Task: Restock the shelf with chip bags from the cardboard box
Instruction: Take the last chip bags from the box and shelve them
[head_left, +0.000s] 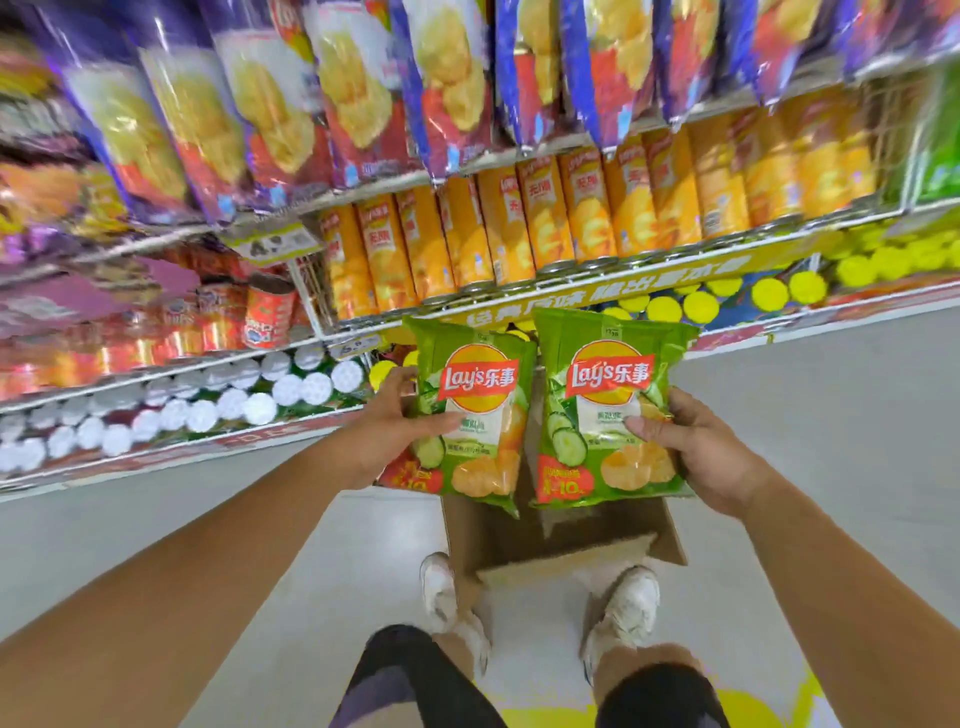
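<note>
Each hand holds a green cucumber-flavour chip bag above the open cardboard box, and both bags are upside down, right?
Not quite: the head view shows both bags upright, logos readable. Left hand holds one green chip bag, right hand the other, above the cardboard box.

Pale grey floor (831, 415), yellow floor mark (753, 706) btm right; bright even light.

Both green chip bags (475, 415) (610, 405) read "Lay's 乐事"; orange cans (540, 218) read "无限"
</note>
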